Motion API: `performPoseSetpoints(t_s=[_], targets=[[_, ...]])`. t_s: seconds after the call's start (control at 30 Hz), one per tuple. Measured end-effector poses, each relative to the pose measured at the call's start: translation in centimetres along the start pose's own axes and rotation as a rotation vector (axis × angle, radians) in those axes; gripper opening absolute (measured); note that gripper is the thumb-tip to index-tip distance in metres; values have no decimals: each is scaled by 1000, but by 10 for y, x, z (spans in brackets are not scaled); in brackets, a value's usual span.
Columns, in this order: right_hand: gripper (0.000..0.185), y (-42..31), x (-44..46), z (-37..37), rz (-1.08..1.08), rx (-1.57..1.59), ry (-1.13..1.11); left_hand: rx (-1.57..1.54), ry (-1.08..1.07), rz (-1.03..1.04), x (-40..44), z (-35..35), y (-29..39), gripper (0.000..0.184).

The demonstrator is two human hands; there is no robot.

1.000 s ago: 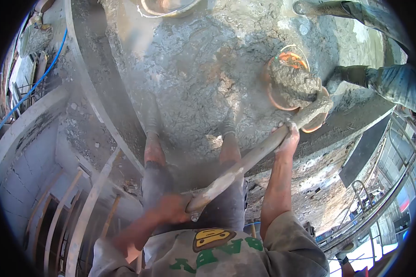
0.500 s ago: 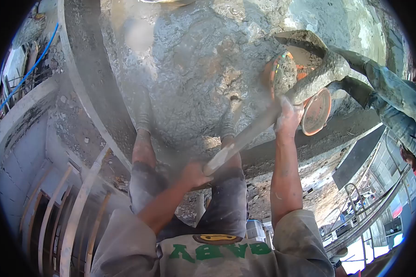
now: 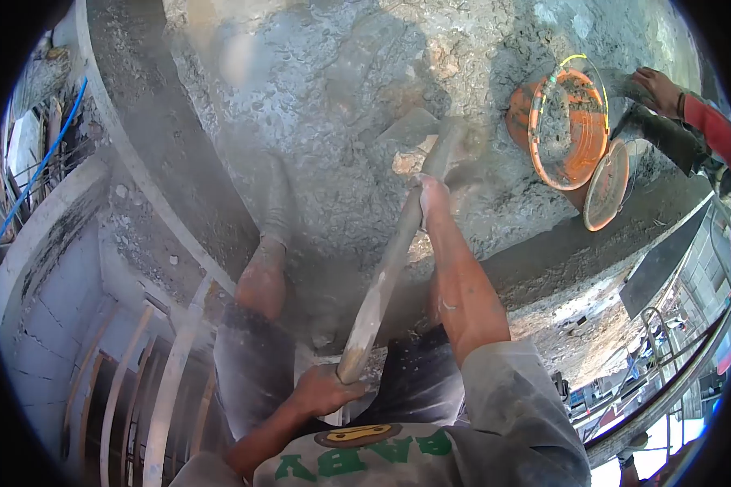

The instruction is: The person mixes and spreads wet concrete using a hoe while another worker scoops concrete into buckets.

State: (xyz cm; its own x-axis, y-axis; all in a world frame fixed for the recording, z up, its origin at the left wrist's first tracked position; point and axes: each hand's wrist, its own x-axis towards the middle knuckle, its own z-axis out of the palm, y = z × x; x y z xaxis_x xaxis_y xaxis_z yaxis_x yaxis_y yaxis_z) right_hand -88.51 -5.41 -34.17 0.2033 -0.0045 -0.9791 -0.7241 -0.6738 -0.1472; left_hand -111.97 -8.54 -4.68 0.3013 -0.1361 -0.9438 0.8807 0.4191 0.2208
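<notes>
A long-handled hoe point(image 3: 379, 294), its shaft coated in grey, slants up from my lap into wet cement mix point(image 3: 333, 105). My left hand point(image 3: 326, 392) is wrapped round the butt end of the handle, low before my shirt. Farther up the shaft, my right hand point(image 3: 434, 199) grips it. The hoe's head, with a flat grey blade point(image 3: 410, 128), rests at the surface of the mix; its lower edge cannot be made out. To the right, an orange bucket point(image 3: 577, 154) with mix inside stands tilted.
Beside it leans a second orange bucket point(image 3: 607, 187). A co-worker's hand point(image 3: 659, 91) in a red sleeve reaches in close to the buckets. A concrete kerb point(image 3: 138, 154) bounds the mix on the left. My legs stand in the mix. A blue hose point(image 3: 47, 138) runs at far left.
The hoe's head has moved down and left, from beside the bucket into the mix before me. Both hands keep their grip. The co-worker's hand has come in at the buckets.
</notes>
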Motion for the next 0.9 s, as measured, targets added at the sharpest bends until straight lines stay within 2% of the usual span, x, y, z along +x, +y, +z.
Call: performPoseSetpoints(t_s=[0.17,0.3,0.37,0.4,0.43,0.47,0.53,0.57,0.67,0.77,0.9], targets=[[27,42,-25,21,133,-134,-33,-261,-119,-337,-41,-17,-9,49],[23,129,-7,22,172,-233,-38,-383,-96,-365,-66,2,-36,50],[20,170,2,17,200,-275,-109,-502,-145,-386,-69,-25,-16,54],[19,181,-15,5,291,-260,-63,-572,-204,-403,-77,-27,-5,56],[18,176,-28,-3,359,-241,-10,-541,-270,-408,-75,-21,-11,54],[17,150,-17,11,371,-204,9,-505,-221,-335,-71,-25,-9,54],[19,140,-13,13,388,-178,-103,-486,-141,-265,-95,-18,7,55],[20,146,-28,-3,423,-167,-141,-546,-255,-263,-99,-16,5,58],[25,131,-30,-16,422,-129,-166,-385,-305,-149,-108,-26,48,62],[27,73,-59,-35,434,-53,-173,-254,-312,-85,-124,-20,99,67],[32,-15,-116,-85,242,148,-219,9,-418,98,-144,2,151,74]])
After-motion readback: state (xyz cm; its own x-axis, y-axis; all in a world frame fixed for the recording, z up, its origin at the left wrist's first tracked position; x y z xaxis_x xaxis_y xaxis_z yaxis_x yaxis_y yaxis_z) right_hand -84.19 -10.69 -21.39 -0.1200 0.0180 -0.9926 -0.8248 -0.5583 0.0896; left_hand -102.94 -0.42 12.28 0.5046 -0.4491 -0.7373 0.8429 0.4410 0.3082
